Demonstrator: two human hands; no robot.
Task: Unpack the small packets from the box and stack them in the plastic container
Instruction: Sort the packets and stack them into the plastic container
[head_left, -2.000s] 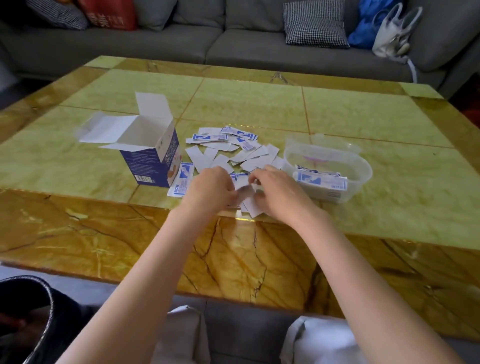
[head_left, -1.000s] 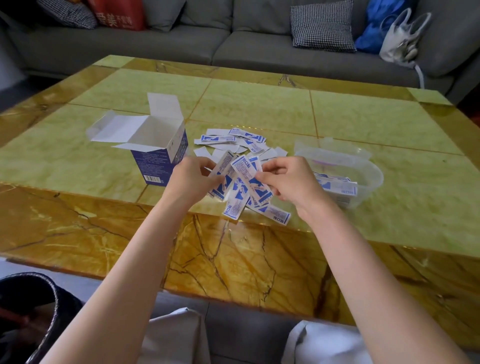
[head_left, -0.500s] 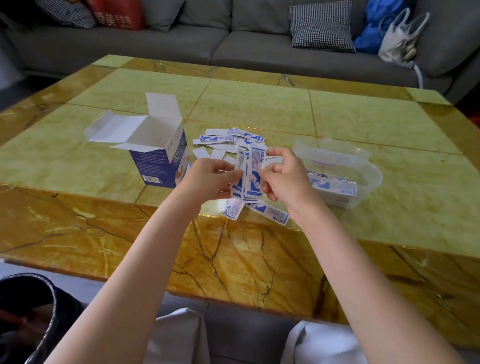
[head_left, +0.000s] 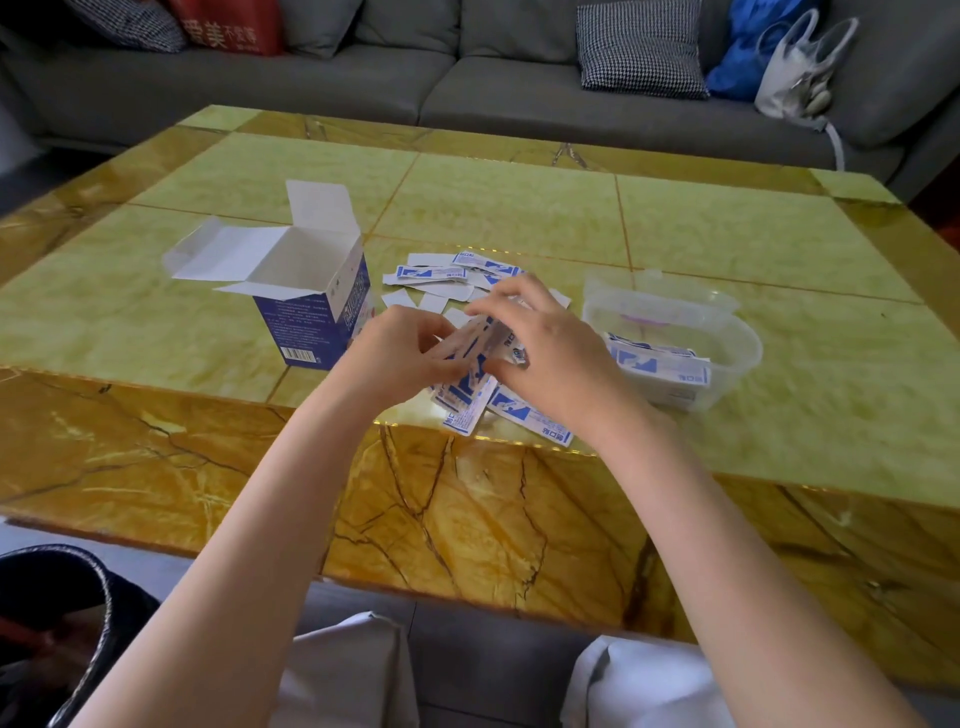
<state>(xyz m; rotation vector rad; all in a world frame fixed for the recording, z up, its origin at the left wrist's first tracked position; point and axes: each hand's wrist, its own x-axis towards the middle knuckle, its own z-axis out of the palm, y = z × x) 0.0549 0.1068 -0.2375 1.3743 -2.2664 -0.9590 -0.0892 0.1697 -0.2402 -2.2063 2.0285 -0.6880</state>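
Marble-patterned table, glossy amber near edge. Left hand and right hand together pinch a bundle of packets (flat paper, blue-printed), probably squaring it for stacking. Beyond: loose packets, open cardboard box leftward, translucent plastic container rightward, partly filled.
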